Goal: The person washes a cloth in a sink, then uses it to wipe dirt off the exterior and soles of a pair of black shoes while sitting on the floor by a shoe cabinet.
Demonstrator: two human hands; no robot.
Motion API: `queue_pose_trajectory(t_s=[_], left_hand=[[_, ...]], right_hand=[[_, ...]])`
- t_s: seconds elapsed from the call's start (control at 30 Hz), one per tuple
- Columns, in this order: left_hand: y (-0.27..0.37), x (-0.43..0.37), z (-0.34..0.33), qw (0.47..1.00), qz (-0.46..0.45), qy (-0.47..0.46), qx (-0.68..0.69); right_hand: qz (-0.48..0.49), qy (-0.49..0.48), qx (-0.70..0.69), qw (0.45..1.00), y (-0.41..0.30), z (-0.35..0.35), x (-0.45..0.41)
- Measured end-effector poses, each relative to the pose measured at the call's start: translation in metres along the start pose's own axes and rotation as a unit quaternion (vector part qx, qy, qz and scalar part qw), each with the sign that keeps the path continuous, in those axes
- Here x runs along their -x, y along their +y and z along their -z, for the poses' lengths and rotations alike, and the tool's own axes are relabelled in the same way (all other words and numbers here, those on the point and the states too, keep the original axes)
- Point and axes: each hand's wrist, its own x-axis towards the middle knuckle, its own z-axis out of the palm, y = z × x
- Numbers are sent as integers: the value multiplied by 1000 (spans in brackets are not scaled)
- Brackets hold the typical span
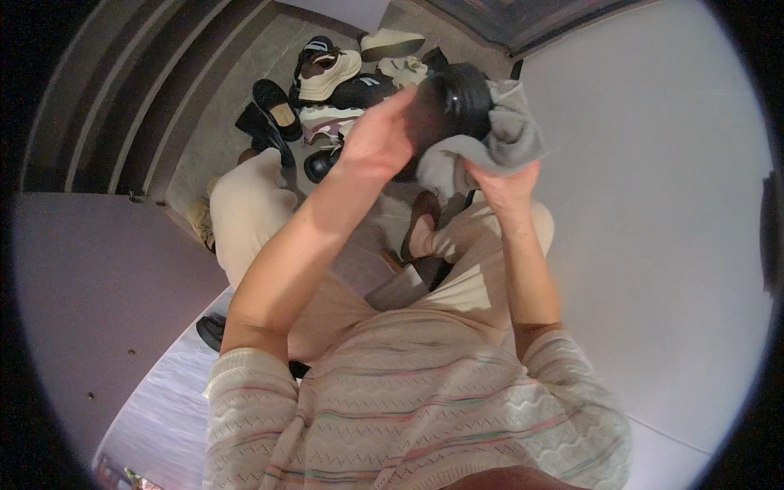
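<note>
My left hand (381,138) holds a glossy black shoe (456,101) out in front of me, above the floor. Its fingers are mostly hidden by the shoe, which is partly blurred. In my right hand (509,184) is a bunched grey cloth (514,138), pressed against the near right side of the shoe. Part of the cloth hangs down to the left of that hand. Beneath and beyond my hands, several shoes lie crowded on the floor, among them a cream sneaker (331,76) and a black flat shoe (278,107).
Grey floor tiles (211,131) run beside dark shelves (122,92) at the left. A purplish-grey panel (110,263) stands nearer on that side. Close on my right is a large pale flat panel (643,214). A white-purple streaked surface (162,392) lies at lower left.
</note>
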Motion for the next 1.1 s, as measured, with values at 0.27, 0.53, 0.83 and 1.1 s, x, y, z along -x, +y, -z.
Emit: queue_pose_trajectory(t_s=[0.27,0.53,0.83,1.1], left_hand=[[-19,3,11,996,-27,-74,-43],[-5,24,-7,945,3,24,-327],[-7,13,2,883,-43,31,-466],[5,25,-15,810,-26,12,-586]], right_hand=[[-76,2,-101,992,12,-1,21],[-48,-66,-3,997,17,17,17],[-13,-158,65,985,16,26,-4],[-172,-331,42,927,19,33,-42]])
